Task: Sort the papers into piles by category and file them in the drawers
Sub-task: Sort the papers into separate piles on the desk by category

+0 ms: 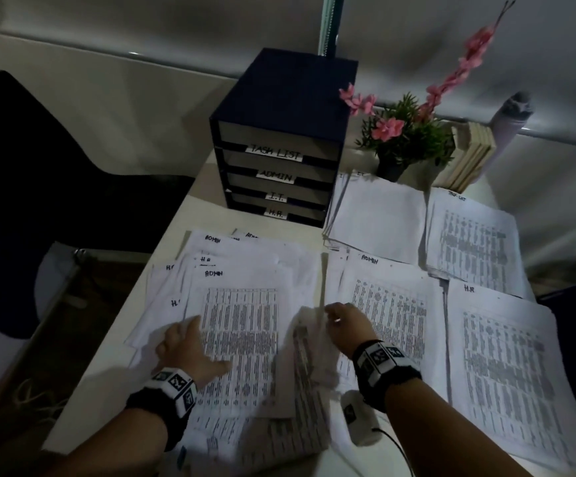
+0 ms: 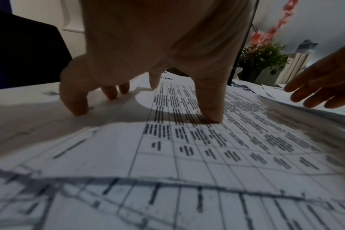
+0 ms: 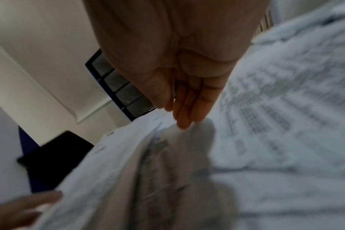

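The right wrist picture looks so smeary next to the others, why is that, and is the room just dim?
Right wrist view: the lifted sheet and right hand are smeared, probably motion blur. Left wrist view: sharper, the left hand casts a hard shadow on the printed page, and lines bow from the wide lens. Head view: dim overall, corners darkest, drawer unit labels still readable.

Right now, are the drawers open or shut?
Shut: all four drawers sit flush in the blue cabinet, labels facing out, none pulled forward.

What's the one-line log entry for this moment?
stage: sorting | left hand: pressing unsorted stack | right hand: lifting a sheet | drawers: closed
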Tool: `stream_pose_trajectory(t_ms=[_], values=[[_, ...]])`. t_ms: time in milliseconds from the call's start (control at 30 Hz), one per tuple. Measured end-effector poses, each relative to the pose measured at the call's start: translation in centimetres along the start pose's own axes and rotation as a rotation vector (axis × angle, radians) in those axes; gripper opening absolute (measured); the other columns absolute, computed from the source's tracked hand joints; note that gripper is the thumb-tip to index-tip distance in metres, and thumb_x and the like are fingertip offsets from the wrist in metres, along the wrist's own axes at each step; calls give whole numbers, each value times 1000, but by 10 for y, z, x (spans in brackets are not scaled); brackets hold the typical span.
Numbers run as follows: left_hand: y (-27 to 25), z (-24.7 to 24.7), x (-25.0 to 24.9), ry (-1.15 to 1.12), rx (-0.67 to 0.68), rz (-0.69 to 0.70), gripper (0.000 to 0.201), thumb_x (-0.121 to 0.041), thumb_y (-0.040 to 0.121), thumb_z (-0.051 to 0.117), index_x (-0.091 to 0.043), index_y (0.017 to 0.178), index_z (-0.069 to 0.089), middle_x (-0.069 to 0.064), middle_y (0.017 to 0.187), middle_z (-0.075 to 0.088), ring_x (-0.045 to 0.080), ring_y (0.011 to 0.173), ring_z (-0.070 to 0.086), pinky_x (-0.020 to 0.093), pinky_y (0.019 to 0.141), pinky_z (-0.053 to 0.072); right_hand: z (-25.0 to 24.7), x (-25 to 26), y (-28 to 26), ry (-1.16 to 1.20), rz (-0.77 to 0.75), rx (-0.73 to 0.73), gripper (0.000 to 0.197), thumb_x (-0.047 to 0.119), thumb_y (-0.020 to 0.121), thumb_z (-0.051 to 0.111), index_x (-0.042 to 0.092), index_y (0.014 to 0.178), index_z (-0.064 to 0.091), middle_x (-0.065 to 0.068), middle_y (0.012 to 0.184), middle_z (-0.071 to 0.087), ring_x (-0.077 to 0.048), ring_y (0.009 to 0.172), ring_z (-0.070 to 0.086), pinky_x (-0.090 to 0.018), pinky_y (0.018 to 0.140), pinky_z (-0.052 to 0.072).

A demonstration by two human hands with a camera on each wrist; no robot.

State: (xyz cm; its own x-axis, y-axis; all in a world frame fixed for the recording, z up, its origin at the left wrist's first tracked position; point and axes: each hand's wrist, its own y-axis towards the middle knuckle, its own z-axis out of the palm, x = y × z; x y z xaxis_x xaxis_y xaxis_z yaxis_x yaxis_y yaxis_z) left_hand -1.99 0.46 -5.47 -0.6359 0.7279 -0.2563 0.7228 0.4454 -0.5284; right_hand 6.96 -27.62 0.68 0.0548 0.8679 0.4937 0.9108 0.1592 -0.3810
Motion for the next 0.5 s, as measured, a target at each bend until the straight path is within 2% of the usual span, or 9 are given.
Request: stream_pose_trajectory(t_ms=[67, 133, 167, 233, 300, 367, 433, 500], values=[[-2, 1, 5, 10, 13, -6, 132, -69, 46, 77, -32, 149, 3, 6, 157, -1, 34, 144, 3, 53, 115, 20, 13, 22, -4, 85, 8, 77, 30, 15, 92, 48, 11, 118, 64, -11, 120, 64, -26, 110, 60, -31, 98, 47], [-5, -1, 8, 17, 20, -2, 132, -67, 47, 79, -32, 149, 1, 6, 157, -1, 35, 143, 3, 51, 116, 18, 28, 36, -8, 146, 53, 125, 25, 15, 91, 48, 5, 108, 64, -13, 108, 66, -28, 103, 62, -32, 91, 50], [-7, -3, 8, 4, 17, -6, 131, -64, 49, 80, -32, 149, 1, 7, 156, 1, 36, 143, 6, 50, 115, 18, 34, 41, -9, 163, 84, 138, 21, 15, 90, 49, 7, 105, 62, -11, 104, 66, -27, 100, 62, -31, 87, 51], [-7, -9, 11, -73, -8, -52, 125, -56, 56, 82, -31, 149, 2, 12, 154, 11, 39, 140, 16, 52, 111, 25, 44, 48, -9, 234, 127, 169, 29, 16, 89, 52, 10, 116, 58, -8, 114, 66, -24, 100, 62, -31, 88, 52], [-6, -14, 14, -188, -49, -102, 106, -48, 70, 75, -29, 150, 7, 13, 149, 28, 39, 134, 32, 53, 107, 34, 50, 52, -10, 354, 159, 203, 42, 18, 89, 57, 10, 129, 49, -10, 123, 62, -19, 95, 60, -27, 84, 52], [-6, -20, 14, -361, -51, -87, 74, -35, 84, 62, -23, 146, 25, 11, 142, 46, 34, 123, 48, 47, 102, 41, 54, 55, -12, 407, 193, 209, 49, 20, 89, 59, 12, 133, 39, -10, 121, 60, -17, 91, 55, -23, 76, 46], [-7, -22, 13, -437, -37, -18, 46, -20, 93, 52, -14, 137, 43, 12, 130, 58, 27, 100, 60, 34, 87, 47, 58, 57, -15, 358, 157, 174, 32, 18, 89, 57, 13, 117, 43, -6, 103, 58, -19, 86, 53, -23, 68, 43], [-10, -26, 11, -452, -20, 26, 35, -15, 95, 47, -8, 130, 50, 15, 121, 61, 22, 84, 59, 32, 78, 47, 60, 58, -15, 303, 94, 94, 14, 14, 89, 53, 13, 96, 41, 0, 85, 53, -21, 81, 52, -21, 58, 39]])
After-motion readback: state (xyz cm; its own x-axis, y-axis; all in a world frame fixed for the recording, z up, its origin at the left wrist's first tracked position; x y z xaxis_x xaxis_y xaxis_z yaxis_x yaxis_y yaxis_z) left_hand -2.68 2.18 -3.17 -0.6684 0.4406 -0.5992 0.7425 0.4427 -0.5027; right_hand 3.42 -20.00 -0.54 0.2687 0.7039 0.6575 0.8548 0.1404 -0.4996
